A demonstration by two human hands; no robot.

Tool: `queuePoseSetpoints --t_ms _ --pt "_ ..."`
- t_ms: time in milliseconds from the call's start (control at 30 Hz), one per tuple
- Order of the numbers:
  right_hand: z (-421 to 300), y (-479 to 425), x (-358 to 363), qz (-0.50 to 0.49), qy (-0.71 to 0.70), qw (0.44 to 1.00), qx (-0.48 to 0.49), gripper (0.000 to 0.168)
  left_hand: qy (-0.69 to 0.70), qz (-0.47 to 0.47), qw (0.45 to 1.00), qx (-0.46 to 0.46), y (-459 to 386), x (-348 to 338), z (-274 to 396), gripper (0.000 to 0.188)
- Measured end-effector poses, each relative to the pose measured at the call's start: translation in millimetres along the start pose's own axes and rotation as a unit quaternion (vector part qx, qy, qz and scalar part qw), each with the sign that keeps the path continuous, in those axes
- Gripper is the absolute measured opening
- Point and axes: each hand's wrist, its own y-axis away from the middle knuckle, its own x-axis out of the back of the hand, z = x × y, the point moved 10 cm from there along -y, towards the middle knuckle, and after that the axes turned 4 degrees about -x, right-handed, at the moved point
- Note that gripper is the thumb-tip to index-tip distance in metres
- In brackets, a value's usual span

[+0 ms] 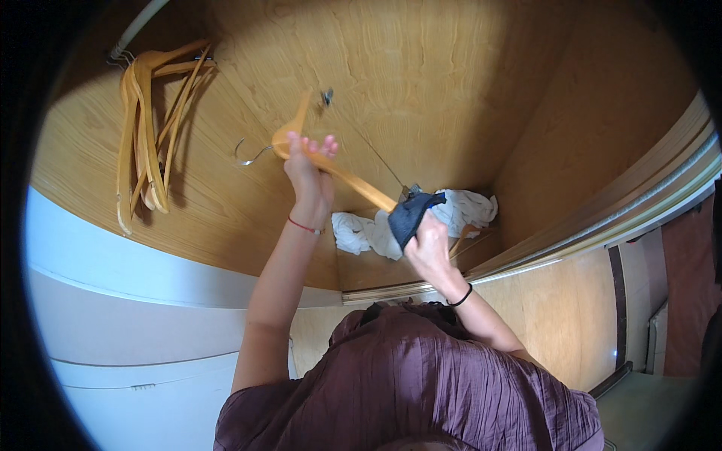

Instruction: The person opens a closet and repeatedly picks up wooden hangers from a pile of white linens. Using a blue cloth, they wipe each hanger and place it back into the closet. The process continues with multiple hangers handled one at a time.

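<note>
A wooden clothes hanger [358, 185] with a metal hook is held in front of me, slanting down to the right. My left hand [309, 163] grips it near its neck, the hook pointing left. Around the lower end of one arm of the hanger is a dark cloth [407, 220], and my right hand [431, 242] is closed on that cloth. The hanger's tip is hidden by the cloth. White crumpled cloth [468, 207] lies on the wardrobe floor behind my right hand.
Several wooden hangers [148, 129] hang from a rail [138, 25] at the upper left. Another wooden piece [463, 237] lies by the white cloth. A small metal fitting [327, 97] sits on the wooden back panel [406, 73]. The wardrobe's sliding-door track [632, 211] curves along the right.
</note>
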Motion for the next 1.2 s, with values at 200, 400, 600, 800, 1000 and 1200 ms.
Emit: queuePoseSetpoints --t_ms 200,400,600,800,1000,1200 --pt "24 -21 38 -0.043 -0.069 0.996 -0.024 0.011 -0.412 -0.076 0.883 -0.210 18 0 41 0.063" --pt "74 -22 77 -0.109 -0.138 0.979 -0.107 0.021 -0.521 -0.433 0.726 -0.119 60 -39 39 0.023" --pt "137 -5 71 0.154 -0.438 0.825 -0.320 0.017 -0.416 -0.375 0.828 -0.025 93 -19 30 0.024" --pt "117 0 91 0.207 -0.374 0.876 -0.225 0.025 -0.500 -0.302 0.795 -0.161 99 -4 44 0.018" --pt "10 -21 20 0.014 -0.190 0.978 -0.084 0.044 -0.446 -0.342 0.782 -0.268 137 -43 24 0.013" --pt "-87 -2 -11 -0.015 -0.043 0.985 0.164 0.037 -0.400 -0.334 0.809 -0.273 141 -36 16 0.028"
